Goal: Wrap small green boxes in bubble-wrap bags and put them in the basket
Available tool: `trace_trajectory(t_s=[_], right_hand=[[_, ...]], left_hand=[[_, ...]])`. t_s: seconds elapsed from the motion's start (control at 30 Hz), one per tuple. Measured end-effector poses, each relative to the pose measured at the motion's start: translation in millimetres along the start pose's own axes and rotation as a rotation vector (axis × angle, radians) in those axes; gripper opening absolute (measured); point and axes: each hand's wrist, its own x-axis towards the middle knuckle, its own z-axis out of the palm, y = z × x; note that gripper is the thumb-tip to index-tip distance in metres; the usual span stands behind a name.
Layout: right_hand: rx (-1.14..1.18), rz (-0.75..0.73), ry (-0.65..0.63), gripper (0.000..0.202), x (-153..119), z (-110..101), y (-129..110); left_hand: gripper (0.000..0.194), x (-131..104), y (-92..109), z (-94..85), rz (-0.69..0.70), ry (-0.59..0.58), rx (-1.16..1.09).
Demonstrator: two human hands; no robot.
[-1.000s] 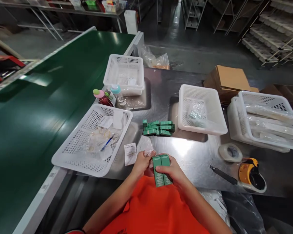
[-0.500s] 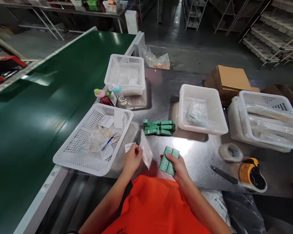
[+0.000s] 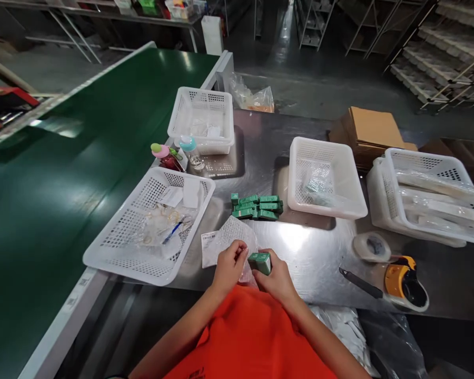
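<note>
Over the near edge of the table, I had the green boxes in the right hand and the bubble wrap just to their left. That sideways relation mattered most: on my feed the boxes sat at the wrap's near right side, close against it, though I could not tell whether they touched. They seemed to be a pair, seen nearly end-on, so I could not read their long axis well. The wrap slanted away from me, partly over the slip, towards the pile.

The left hand was nearer the wrap, its grip a narrow pinch, fingertips together at the near part of the sheet. The right grip was closed around the boxes, thumb on the near side and fingers behind. Both forearms slanted inward from the lower corners, elbows apart, so the hands nearly met ahead of the shirt.
</note>
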Motion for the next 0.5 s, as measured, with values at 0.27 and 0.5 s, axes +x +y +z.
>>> trace_trajectory(t_s=[0.27,0.5], right_hand=[[-0.154,0.044,-0.092,0.032,7,1,11],[0.986,0.602,-0.014,0.041,23,4,17]], left_hand=[[0.025,-19,14,4.6,0.082,-0.317,0.562],[0.024,-30,26,-1.9,-0.092,-0.43,0.482]])
